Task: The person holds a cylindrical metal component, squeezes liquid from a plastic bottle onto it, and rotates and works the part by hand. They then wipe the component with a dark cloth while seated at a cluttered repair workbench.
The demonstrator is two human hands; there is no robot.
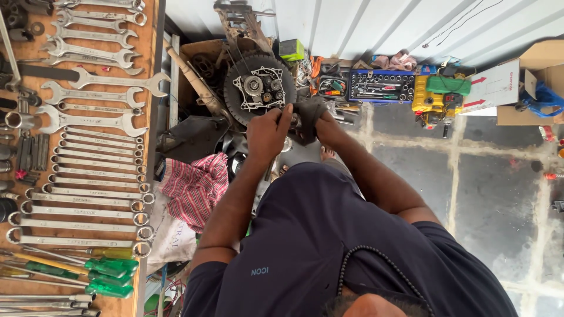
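The dark rag [308, 120] sits bunched in my right hand [320, 126], which grips it just below the toothed engine wheel [259, 88] against the wall. My left hand [267, 132] is clenched around a small metal part [294, 120] beside it. Wrenches [88, 117] line the board's edge; a checked cloth [197, 185] lies near my left forearm.

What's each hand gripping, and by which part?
The right hand clutches a dark rag bunched at its edge. The left hand is closed on a small metal part beside it; the exact hold is hidden.
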